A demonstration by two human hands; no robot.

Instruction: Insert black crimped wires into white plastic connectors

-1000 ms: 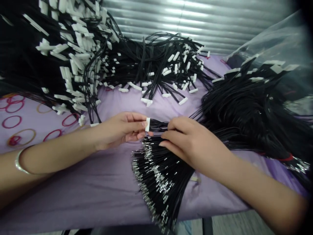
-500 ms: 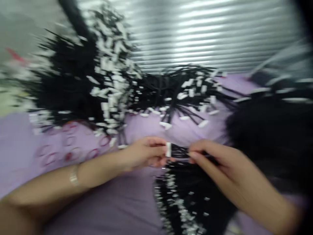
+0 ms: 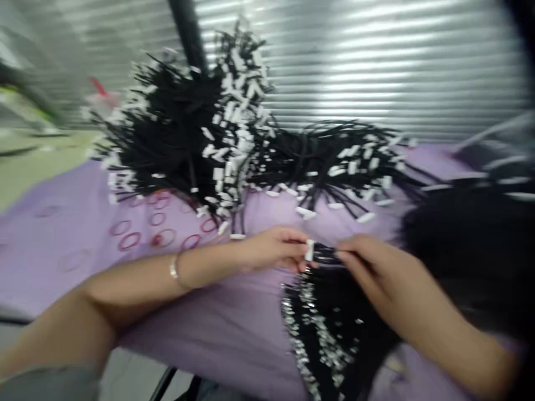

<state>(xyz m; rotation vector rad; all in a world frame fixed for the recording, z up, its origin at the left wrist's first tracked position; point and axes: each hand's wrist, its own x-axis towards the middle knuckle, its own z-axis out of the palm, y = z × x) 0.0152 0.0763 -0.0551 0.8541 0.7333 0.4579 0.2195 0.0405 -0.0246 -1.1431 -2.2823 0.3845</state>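
Left hand (image 3: 278, 252) pinching a white plug (image 3: 310, 250), right hand (image 3: 378, 264) closed on its black wires (image 3: 326, 254), midway between the table's (image 3: 225, 340) near and far edges! Several wires look seated; blur hides any unfilled slots. Plugged bundles (image 3: 179, 125) crowd the far edge; plenty of loose metal-tipped wires (image 3: 324, 334) remain toward the near edge.

Single head-worn view, facing forward and down, near

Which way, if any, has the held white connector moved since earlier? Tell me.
No: against the middle black cable pile behind it, the held white connector sits about where it did.
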